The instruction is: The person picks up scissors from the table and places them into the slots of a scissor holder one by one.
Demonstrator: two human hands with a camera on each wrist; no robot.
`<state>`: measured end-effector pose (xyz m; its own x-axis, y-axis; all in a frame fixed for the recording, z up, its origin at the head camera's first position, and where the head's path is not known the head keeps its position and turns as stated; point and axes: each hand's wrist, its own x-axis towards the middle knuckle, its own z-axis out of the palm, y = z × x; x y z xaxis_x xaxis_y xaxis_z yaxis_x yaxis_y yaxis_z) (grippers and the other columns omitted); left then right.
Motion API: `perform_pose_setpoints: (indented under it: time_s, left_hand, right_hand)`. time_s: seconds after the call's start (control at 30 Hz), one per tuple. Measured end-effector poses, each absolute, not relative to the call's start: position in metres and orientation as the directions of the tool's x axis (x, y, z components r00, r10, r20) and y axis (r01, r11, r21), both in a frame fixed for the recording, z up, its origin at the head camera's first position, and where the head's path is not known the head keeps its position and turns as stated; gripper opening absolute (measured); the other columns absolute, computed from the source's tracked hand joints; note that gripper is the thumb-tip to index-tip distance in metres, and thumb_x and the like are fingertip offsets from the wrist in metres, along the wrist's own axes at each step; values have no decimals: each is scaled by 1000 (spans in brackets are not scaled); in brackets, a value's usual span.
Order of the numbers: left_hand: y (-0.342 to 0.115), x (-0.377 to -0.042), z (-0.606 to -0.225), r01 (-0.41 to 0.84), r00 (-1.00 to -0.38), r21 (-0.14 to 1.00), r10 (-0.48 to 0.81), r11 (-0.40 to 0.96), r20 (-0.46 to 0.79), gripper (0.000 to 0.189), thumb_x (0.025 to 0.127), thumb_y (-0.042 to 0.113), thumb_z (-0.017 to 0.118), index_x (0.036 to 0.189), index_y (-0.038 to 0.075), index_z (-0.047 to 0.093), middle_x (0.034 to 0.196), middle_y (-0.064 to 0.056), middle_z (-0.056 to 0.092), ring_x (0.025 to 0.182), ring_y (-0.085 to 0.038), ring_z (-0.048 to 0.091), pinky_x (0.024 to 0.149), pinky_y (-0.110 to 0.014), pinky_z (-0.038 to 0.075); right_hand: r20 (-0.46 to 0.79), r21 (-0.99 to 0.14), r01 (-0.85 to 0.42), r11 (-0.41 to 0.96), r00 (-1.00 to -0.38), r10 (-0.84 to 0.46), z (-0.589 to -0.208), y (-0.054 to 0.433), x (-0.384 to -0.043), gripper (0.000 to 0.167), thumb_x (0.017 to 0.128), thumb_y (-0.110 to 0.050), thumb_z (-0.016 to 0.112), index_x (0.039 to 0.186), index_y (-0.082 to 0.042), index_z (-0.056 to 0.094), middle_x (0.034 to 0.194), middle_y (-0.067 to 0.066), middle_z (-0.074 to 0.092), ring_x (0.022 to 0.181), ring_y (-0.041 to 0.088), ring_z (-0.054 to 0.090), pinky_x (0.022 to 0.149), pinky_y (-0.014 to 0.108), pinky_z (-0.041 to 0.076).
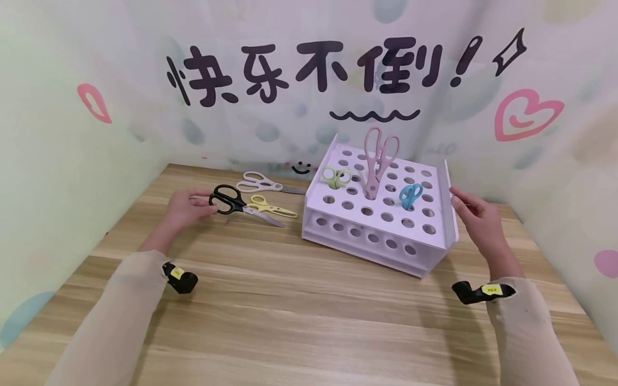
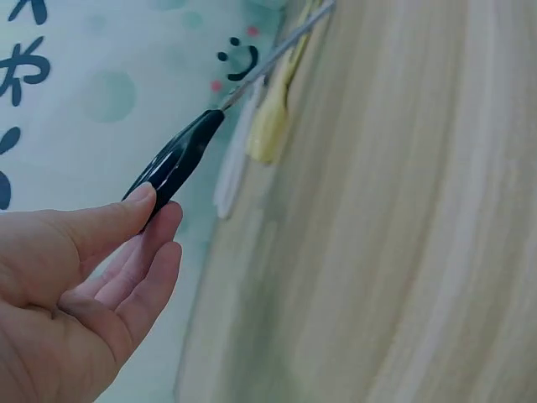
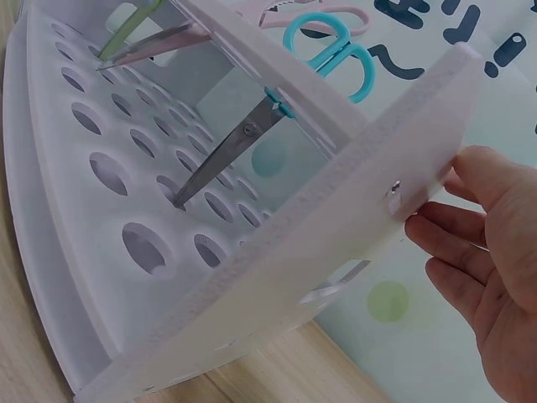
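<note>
My left hand (image 1: pixel 185 210) pinches one handle loop of black-handled scissors (image 1: pixel 230 199) between thumb and fingers. In the left wrist view their blade slants up and away, with the handle tilted above the tabletop. Yellow scissors (image 1: pixel 271 207) and white-handled scissors (image 1: pixel 258 183) lie on the table beside them. My right hand (image 1: pixel 480 220) touches the right side panel of a white rack (image 1: pixel 376 236) with several round holes, its fingertips against the panel's outer face. Pink scissors (image 1: pixel 375 166), small green scissors (image 1: pixel 335 177) and small blue scissors (image 1: pixel 410 195) stand in the holes, points down.
The rack stands towards the back right of the wooden table (image 1: pixel 299 321). Behind it hangs a printed cloth (image 1: pixel 289 128) with dark characters and pink hearts. Black wrist cameras (image 1: pixel 181 279) are strapped to both sleeves.
</note>
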<state>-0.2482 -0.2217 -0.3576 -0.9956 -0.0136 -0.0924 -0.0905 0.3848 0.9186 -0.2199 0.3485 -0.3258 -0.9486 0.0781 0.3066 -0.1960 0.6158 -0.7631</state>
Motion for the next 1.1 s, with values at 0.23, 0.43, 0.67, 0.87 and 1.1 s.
perform_pose_setpoints:
  time_s: [0.23, 0.43, 0.67, 0.87, 1.1]
  left_hand:
    - [-220, -245, -343, -79, -996, 957, 10, 280, -85, 50, 84, 0, 63, 129, -9, 44, 90, -7, 67, 75, -7, 65, 72, -26, 52]
    - [-214, -241, -334, -29, -999, 969, 21, 247, -35, 50, 84, 2, 65, 129, -8, 45, 84, 6, 65, 76, -6, 64, 72, -23, 52]
    - [-201, -237, -323, 57, -998, 948, 25, 312, 52, 46, 82, 6, 68, 124, -4, 53, 86, 4, 65, 76, -7, 64, 72, -24, 52]
    - [-190, -239, -314, 90, -996, 928, 37, 361, 82, 42, 83, 7, 67, 123, -1, 56, 93, -7, 64, 76, -10, 65, 71, -24, 53]
    - [-182, -245, -303, 153, -988, 885, 92, 441, 125, 39, 84, 7, 66, 122, 1, 58, 106, -21, 61, 79, -12, 64, 70, -22, 52]
  right_hand:
    - [312, -770, -207, 603, -947, 74, -327, 350, -220, 46, 93, -31, 52, 132, -6, 48, 118, -8, 55, 90, -2, 48, 71, 5, 41]
    - [320, -770, -216, 601, -945, 70, -328, 351, -221, 46, 93, -30, 52, 132, -7, 48, 116, -12, 54, 90, 0, 48, 71, 6, 40]
    - [332, -772, -229, 593, -941, 69, -329, 351, -220, 44, 94, -30, 52, 132, -7, 49, 114, -15, 54, 89, 0, 48, 70, 6, 40]
    - [334, -776, -230, 588, -940, 74, -329, 350, -219, 44, 93, -29, 53, 131, -6, 50, 114, -14, 54, 89, 0, 48, 70, 5, 40]
    - [318, -768, -210, 605, -945, 76, -328, 350, -220, 47, 94, -32, 52, 132, -6, 48, 126, 4, 54, 91, -1, 48, 71, 6, 41]
